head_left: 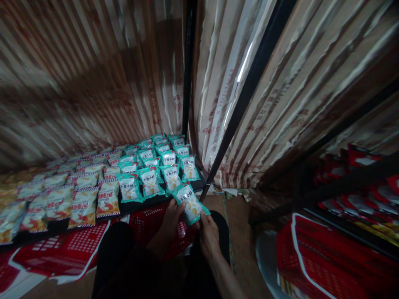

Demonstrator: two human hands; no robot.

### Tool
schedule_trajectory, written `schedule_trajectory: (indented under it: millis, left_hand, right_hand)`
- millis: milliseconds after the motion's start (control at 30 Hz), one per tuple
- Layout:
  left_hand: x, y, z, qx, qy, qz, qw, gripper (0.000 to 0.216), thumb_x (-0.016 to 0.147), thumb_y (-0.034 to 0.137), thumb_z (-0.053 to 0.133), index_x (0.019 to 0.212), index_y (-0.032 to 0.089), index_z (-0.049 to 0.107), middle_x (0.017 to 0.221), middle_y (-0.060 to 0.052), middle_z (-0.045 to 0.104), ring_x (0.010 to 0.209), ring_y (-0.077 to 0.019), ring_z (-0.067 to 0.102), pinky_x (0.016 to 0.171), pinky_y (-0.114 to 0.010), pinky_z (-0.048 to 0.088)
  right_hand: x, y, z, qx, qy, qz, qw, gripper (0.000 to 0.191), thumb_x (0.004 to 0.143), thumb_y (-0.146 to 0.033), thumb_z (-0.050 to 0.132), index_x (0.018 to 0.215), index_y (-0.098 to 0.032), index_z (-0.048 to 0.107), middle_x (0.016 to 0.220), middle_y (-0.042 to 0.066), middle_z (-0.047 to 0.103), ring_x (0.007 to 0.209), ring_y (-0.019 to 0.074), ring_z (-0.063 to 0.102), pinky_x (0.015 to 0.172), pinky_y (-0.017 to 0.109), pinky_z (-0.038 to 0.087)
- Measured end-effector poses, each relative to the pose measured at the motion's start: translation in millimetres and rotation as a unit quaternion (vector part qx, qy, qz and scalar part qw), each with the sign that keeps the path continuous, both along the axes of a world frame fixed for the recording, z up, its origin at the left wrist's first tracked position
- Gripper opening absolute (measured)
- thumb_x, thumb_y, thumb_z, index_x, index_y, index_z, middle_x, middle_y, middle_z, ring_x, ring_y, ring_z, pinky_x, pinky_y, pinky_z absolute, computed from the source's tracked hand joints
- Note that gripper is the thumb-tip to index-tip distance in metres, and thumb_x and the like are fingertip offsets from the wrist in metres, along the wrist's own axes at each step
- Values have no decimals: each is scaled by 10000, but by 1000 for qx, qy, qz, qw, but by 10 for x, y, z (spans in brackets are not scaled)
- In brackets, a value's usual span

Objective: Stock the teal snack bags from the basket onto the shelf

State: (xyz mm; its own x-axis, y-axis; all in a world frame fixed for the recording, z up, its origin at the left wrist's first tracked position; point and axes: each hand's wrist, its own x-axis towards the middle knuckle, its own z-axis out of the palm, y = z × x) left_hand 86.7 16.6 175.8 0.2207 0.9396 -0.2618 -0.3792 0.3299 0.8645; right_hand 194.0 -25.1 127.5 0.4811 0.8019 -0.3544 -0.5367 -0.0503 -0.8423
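Observation:
A teal-and-white snack bag [188, 202] is held in front of the shelf's edge, tilted, its printed front facing up. My left hand [172, 216] grips its lower left side, with the thumb over the front. At the bag's lower right corner, my right hand [208, 233] pinches the edge. Just beyond stand rows of matching teal snack bags [151, 182] on a black shelf [140, 204]. To their left are rows of white-and-orange snack bags [82, 206] with striped edges.
Red plastic baskets sit below the shelf, one with a white handle [93, 262]. Black posts [240, 109] rise at the shelf's corner before pleated curtains [102, 74]. Another red basket [330, 253] and a shelf of red packets [346, 203] stand at right.

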Motion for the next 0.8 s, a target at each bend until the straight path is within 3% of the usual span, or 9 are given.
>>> schedule_trajectory:
  millis: [100, 200, 267, 333, 400, 467, 600, 800]
  left_hand:
    - [28, 46, -41, -1, 50, 34, 998, 361, 638, 404, 732, 881, 180, 587, 855, -55, 678, 756, -193, 619, 665, -283, 472]
    - [36, 98, -115, -12, 108, 56, 993, 366, 583, 400, 751, 813, 179, 571, 768, -42, 680, 699, -190, 618, 618, -279, 466]
    - [47, 134, -163, -8, 136, 60, 989, 355, 583, 401, 743, 804, 187, 564, 754, -42, 686, 685, -192, 621, 595, -276, 461]
    - [71, 173, -182, 11, 150, 63, 987, 321, 609, 393, 724, 806, 196, 566, 769, -44, 696, 696, -192, 628, 601, -272, 462]
    - [109, 217, -166, 31, 148, 66, 986, 285, 626, 374, 714, 802, 206, 567, 778, -41, 703, 724, -196, 641, 632, -271, 470]
    - [157, 271, -129, 43, 135, 73, 987, 280, 635, 353, 707, 836, 210, 574, 815, -43, 713, 773, -207, 657, 673, -278, 481]
    - [251, 406, -76, 70, 131, 89, 985, 355, 654, 342, 700, 957, 197, 586, 940, -68, 714, 855, -221, 668, 737, -292, 499]
    - [339, 640, -63, 96, 200, 58, 973, 480, 745, 414, 621, 1149, 182, 504, 1055, -105, 690, 823, -217, 677, 556, -253, 501]
  right_hand:
    - [40, 4, -201, 1, -55, 10, 998, 438, 705, -508, 681, 980, -167, 663, 788, 51, 733, 698, 221, 702, 603, 311, 578]
    - [103, 8, -367, 9, -240, -20, 970, 553, 751, -480, 633, 1207, -171, 573, 1037, 114, 704, 920, 274, 679, 760, 409, 572]
    - [141, 8, -411, 33, -415, -47, 908, 575, 776, -445, 618, 1274, -171, 530, 1239, 160, 607, 1149, 326, 566, 925, 513, 487]
    - [156, 8, -403, 76, -557, -38, 826, 487, 832, -372, 569, 1282, -190, 530, 1359, 164, 511, 1289, 342, 427, 1023, 585, 369]
    - [145, 14, -366, 119, -636, -11, 763, 419, 890, -278, 489, 1304, -218, 511, 1398, 153, 470, 1329, 325, 376, 1038, 599, 334]
    - [116, 32, -331, 138, -669, 7, 730, 446, 917, -214, 428, 1362, -233, 444, 1420, 153, 442, 1337, 306, 369, 1026, 582, 358]
    - [59, 127, -303, 145, -680, 30, 718, 531, 930, -187, 382, 1452, -234, 297, 1489, 161, 342, 1370, 309, 327, 1007, 561, 399]
    - [42, 363, -274, 140, -679, 31, 720, 539, 944, -195, 375, 1469, -219, 257, 1527, 165, 267, 1404, 304, 271, 1031, 559, 387]
